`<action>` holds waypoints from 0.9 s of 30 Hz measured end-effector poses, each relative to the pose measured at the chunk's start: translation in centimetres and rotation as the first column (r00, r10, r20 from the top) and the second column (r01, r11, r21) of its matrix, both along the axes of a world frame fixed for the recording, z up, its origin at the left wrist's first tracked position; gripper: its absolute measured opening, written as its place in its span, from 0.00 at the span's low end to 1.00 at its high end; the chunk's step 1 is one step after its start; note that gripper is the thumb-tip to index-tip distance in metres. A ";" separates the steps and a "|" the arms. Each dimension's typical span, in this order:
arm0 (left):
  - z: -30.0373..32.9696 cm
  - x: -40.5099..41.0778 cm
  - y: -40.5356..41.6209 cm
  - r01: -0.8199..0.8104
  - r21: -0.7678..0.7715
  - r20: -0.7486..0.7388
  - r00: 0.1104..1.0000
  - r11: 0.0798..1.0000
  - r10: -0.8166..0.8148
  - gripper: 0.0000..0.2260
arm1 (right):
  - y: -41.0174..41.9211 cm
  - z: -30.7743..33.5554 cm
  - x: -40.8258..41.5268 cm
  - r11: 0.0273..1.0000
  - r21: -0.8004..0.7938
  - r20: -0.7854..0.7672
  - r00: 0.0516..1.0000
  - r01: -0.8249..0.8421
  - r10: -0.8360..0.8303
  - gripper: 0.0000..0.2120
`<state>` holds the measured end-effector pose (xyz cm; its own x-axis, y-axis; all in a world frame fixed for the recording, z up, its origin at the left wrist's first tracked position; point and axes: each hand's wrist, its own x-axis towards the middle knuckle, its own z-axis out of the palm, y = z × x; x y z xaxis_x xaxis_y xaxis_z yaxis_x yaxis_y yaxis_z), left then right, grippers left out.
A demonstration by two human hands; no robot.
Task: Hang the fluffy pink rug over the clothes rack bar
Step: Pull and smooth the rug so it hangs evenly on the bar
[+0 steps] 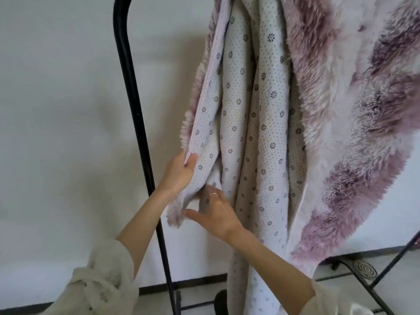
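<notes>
The fluffy pink rug hangs down from above the frame, its pink and white pile on the right and its white dotted backing folded in long pleats at the centre. The black clothes rack shows its left upright and curved top corner; the top bar is out of view. My left hand pinches the rug's left edge, thumb on the backing. Just below, my right hand has its fingers tucked into a fold of the backing, with the thumb spread to the left and a ring showing.
A plain white wall lies behind the rack. The rack's black base bars sit on the floor at the bottom. At the lower right stands a black metal frame with a spiral ornament.
</notes>
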<state>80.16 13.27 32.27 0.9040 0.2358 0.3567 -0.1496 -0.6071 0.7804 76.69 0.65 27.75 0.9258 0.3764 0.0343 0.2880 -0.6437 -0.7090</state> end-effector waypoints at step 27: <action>-6.6 -4.8 -0.3 0.005 -0.895 -0.347 0.619 0.446 -0.704 0.21 | -2.9 -3.7 -8.3 0.608 0.627 -0.094 0.822 0.487 -0.561 0.23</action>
<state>75.35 13.01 25.63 0.8411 -0.3342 -0.4253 0.5171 0.2661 0.8135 68.37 -2.22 24.10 0.9343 -0.3101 0.1758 0.1326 -0.1553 -0.9789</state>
